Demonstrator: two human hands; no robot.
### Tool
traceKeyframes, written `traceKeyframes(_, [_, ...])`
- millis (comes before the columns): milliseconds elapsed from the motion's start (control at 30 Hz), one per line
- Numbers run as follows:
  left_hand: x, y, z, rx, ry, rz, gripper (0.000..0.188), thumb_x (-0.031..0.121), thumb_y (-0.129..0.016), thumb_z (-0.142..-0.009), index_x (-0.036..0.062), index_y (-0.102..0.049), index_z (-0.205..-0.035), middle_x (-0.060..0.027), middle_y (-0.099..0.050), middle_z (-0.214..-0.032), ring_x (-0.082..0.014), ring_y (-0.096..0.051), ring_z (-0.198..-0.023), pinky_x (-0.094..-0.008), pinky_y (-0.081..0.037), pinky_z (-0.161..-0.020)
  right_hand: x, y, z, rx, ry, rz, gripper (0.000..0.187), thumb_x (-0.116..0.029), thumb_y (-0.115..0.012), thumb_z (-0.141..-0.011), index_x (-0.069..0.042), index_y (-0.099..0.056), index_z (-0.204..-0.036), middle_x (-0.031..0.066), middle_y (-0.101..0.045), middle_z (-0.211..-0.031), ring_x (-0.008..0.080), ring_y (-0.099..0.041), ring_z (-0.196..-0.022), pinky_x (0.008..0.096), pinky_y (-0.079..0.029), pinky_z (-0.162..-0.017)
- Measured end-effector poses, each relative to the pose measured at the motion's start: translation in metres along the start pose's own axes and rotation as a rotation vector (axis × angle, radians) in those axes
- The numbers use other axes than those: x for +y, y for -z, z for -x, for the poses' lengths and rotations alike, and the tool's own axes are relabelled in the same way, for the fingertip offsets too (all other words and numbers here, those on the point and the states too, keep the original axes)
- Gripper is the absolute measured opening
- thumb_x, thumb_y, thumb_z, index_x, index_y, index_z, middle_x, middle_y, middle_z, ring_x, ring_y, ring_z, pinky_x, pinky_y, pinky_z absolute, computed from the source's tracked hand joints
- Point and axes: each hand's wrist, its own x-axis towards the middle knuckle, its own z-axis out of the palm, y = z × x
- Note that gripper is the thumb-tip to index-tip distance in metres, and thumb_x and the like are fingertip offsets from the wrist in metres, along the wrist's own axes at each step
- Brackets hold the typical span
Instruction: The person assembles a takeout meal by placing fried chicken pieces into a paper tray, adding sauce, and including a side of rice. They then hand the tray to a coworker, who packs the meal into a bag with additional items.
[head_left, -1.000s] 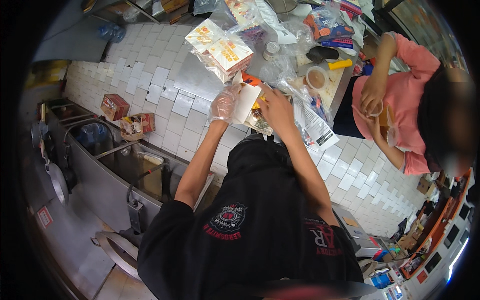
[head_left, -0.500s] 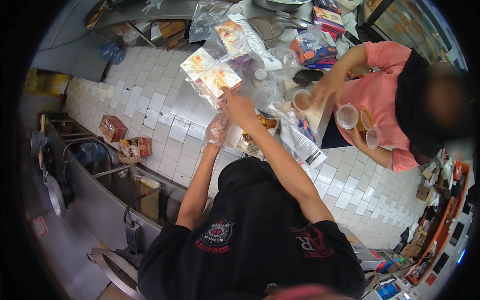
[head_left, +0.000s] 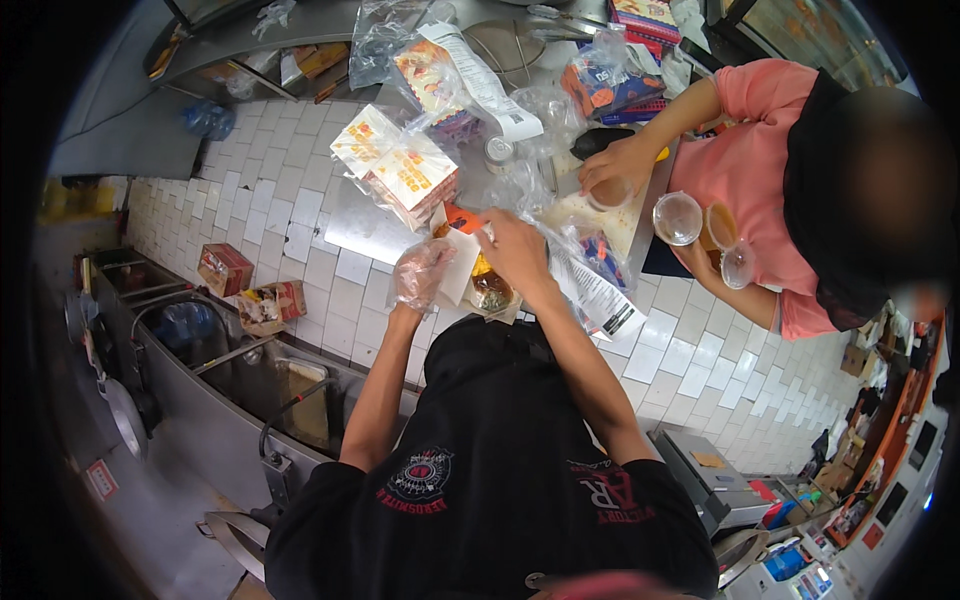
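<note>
A food box [head_left: 459,262] with its white lid raised sits at the table's near edge, in front of my body. Sauced, browned food and a small round tub with dark specks [head_left: 490,292] show inside it. My left hand [head_left: 422,275], in a clear plastic glove, is closed on the box's left side by the lid. Bent over the right side is my bare right hand [head_left: 513,245], its fingertips gripping the box's edge and partly hidden. Just beyond are two closed white-and-orange food cartons [head_left: 412,180], side by side.
A small can [head_left: 498,152], a long receipt [head_left: 488,90] and plastic bags lie farther back. At right, a co-worker in a pink top [head_left: 735,150] holds clear cups [head_left: 678,218] and touches another cup [head_left: 610,192]. Metal sinks [head_left: 290,390] stand at left.
My right hand has moved back from the closed carton to the open food box. My left hand has shifted slightly toward the box lid. The co-worker's hand has lowered onto a cup.
</note>
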Motion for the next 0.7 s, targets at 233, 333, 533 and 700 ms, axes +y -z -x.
traceKeyframes(233, [0.031,-0.016,-0.015,-0.118,-0.206,-0.129,0.020,0.025,-0.071,-0.095,0.0052,-0.074,-0.098,-0.0150,-0.073,-0.091,-0.0338,-0.070,-0.086,-0.0444,-0.054,-0.076,0.061,0.028,0.014,0.059,0.008,0.362,0.017,-0.006,-0.068,-0.082,-0.008,-0.070,-0.098,0.0125,-0.069,-0.099,0.0368,-0.065,-0.100,0.0484,-0.054,-0.081])
traceKeyframes(333, [0.042,-0.033,-0.023,-0.210,-0.181,-0.107,0.019,0.023,-0.068,-0.096,0.0059,-0.074,-0.099,-0.0146,-0.074,-0.095,-0.0337,-0.071,-0.091,-0.0449,-0.055,-0.080,0.071,0.028,0.006,0.041,0.039,0.368,0.013,-0.004,-0.064,-0.084,-0.007,-0.068,-0.096,0.0149,-0.069,-0.095,0.0382,-0.066,-0.096,0.0498,-0.054,-0.080])
traceKeyframes(533, [0.045,-0.070,-0.046,-0.349,-0.143,-0.475,0.020,0.016,-0.059,-0.095,0.0022,-0.072,-0.100,-0.0216,-0.073,-0.103,-0.0368,-0.072,-0.095,-0.0453,-0.058,-0.080,0.075,0.020,0.005,0.085,-0.023,0.311,0.010,-0.004,-0.060,-0.088,-0.006,-0.064,-0.097,0.0181,-0.068,-0.091,0.0415,-0.068,-0.089,0.0524,-0.052,-0.077])
traceKeyframes(700, [0.043,-0.086,-0.064,-0.533,0.010,-0.543,0.021,0.011,-0.057,-0.093,0.0000,-0.073,-0.100,-0.0227,-0.073,-0.105,-0.0366,-0.073,-0.097,-0.0448,-0.059,-0.082,0.080,0.016,0.007,0.114,-0.035,0.244,0.009,-0.006,-0.061,-0.089,-0.005,-0.064,-0.097,0.0190,-0.068,-0.091,0.0428,-0.067,-0.088,0.0532,-0.052,-0.076])
